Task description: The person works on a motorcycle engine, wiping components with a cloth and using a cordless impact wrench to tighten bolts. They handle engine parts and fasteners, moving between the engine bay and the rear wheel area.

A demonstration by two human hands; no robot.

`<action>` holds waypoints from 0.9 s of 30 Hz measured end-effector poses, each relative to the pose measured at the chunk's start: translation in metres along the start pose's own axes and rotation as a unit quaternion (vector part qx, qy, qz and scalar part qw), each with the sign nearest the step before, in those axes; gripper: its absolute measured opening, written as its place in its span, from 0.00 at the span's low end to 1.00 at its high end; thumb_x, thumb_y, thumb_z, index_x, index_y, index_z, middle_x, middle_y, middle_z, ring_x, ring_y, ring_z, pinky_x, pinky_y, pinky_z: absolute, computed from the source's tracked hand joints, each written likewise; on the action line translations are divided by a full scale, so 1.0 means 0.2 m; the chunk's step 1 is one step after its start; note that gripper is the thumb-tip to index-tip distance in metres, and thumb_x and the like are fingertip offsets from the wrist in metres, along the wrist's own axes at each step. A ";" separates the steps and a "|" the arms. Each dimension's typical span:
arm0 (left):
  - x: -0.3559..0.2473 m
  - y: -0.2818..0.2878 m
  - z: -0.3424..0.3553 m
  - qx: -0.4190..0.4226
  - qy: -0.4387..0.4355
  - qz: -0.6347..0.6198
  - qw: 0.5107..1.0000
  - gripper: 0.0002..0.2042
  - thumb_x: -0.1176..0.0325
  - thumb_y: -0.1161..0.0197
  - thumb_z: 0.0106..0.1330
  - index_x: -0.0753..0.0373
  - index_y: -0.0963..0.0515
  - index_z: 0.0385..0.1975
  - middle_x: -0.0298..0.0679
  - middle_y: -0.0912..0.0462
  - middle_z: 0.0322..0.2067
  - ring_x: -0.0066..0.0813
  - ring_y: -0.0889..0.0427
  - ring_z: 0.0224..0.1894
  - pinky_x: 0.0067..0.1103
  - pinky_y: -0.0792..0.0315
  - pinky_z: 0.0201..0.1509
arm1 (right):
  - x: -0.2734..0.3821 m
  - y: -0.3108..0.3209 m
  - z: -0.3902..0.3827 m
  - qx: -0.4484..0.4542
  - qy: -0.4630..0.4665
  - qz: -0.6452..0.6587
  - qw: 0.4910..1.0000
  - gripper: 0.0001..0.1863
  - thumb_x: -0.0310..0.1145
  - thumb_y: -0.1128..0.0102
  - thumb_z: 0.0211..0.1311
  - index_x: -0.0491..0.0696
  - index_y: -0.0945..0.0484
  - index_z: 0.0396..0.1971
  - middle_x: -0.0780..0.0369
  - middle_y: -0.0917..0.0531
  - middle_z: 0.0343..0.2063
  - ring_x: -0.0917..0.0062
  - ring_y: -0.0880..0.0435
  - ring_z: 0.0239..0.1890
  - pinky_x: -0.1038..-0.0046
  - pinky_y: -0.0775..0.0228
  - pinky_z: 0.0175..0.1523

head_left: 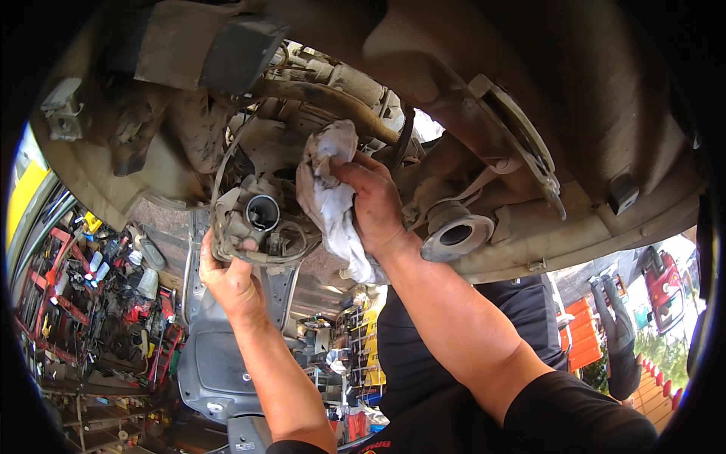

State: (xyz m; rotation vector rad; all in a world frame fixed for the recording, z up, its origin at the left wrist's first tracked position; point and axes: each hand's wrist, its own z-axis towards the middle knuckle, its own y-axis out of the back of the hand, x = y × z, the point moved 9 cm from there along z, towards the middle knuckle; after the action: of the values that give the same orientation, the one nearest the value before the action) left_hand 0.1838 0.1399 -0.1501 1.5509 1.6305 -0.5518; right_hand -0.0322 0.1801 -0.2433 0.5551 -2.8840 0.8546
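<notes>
2 hands under a vehicle: left on a metal housing, right on a white rag

The metal housing (234,216), grimy and with 1 round bore (262,213) facing the camera, sits among the underbody parts. The left hand (233,280) is clamped on the housing's lower left edge, thumb in front and fingers curled round the side. Just right of the housing, the right hand (369,200) grips the smudged, bunched rag (333,208) between thumb and fingers; whether the cloth touches the housing, I cannot tell. A thin cable (219,178) arcs up from the housing's left side. Above and to its right runs a curved brown pipe (340,102); farther right is a flared, round-mouthed fitting (457,233). Below the housing lies a dark grey plastic panel (219,356), and to its lower left are cluttered red tools (60,303). Far to its lower right stands another person (624,363).
</notes>
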 end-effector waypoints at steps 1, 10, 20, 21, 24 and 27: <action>0.00 0.01 0.00 -0.003 -0.001 0.011 1.000 0.22 0.82 0.34 0.53 0.69 0.26 0.51 0.38 0.19 0.43 0.27 0.19 0.43 0.22 0.25 0.50 | 0.01 -0.02 0.00 0.010 0.006 -0.005 1.000 0.13 0.27 0.45 0.62 0.41 0.22 0.45 0.63 0.17 0.35 0.80 0.18 0.36 0.77 0.27 0.46; -0.02 -0.01 -0.01 0.013 0.000 -0.021 1.000 0.24 0.81 0.33 0.53 0.70 0.27 0.52 0.39 0.19 0.43 0.28 0.19 0.43 0.23 0.24 0.51 | -0.05 -0.23 -0.11 0.175 -0.071 -0.134 0.973 0.15 0.31 0.41 0.60 0.39 0.22 0.45 0.63 0.17 0.36 0.82 0.22 0.36 0.76 0.31 0.44; -0.15 -0.20 -0.08 -0.030 -0.114 0.323 0.939 0.28 0.77 0.28 0.40 0.72 0.23 0.48 0.41 0.24 0.38 0.32 0.21 0.41 0.26 0.26 0.48 | -0.01 -0.28 -0.05 0.143 -0.023 -0.124 0.982 0.15 0.24 0.45 0.61 0.38 0.24 0.47 0.64 0.19 0.38 0.82 0.22 0.40 0.79 0.31 0.47; -0.14 -0.21 -0.08 -0.026 -0.096 0.325 0.941 0.28 0.77 0.29 0.40 0.72 0.23 0.48 0.41 0.23 0.38 0.32 0.21 0.40 0.25 0.26 0.48 | -0.01 -0.26 -0.06 0.108 -0.029 -0.068 0.991 0.14 0.24 0.46 0.60 0.39 0.24 0.46 0.64 0.19 0.37 0.83 0.22 0.39 0.79 0.31 0.46; -0.17 -0.24 -0.08 -0.034 -0.139 0.336 0.931 0.28 0.75 0.29 0.39 0.72 0.22 0.47 0.44 0.22 0.37 0.37 0.21 0.39 0.28 0.26 0.47 | 0.00 -0.22 -0.09 0.060 -0.040 0.022 0.997 0.12 0.24 0.47 0.59 0.40 0.22 0.42 0.65 0.19 0.35 0.82 0.23 0.37 0.79 0.33 0.46; -0.15 -0.22 -0.07 -0.040 -0.127 0.336 0.933 0.28 0.74 0.28 0.39 0.73 0.22 0.47 0.46 0.21 0.37 0.39 0.21 0.39 0.29 0.26 0.48 | 0.04 -0.15 -0.09 0.021 -0.011 -0.024 0.999 0.10 0.25 0.49 0.60 0.41 0.22 0.39 0.66 0.19 0.34 0.83 0.24 0.37 0.78 0.33 0.46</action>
State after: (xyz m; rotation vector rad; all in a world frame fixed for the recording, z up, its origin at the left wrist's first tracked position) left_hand 0.1349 0.1257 -0.1286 1.7595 0.8349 -0.2865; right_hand -0.0297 0.1637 -0.2111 0.6385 -2.8656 0.9087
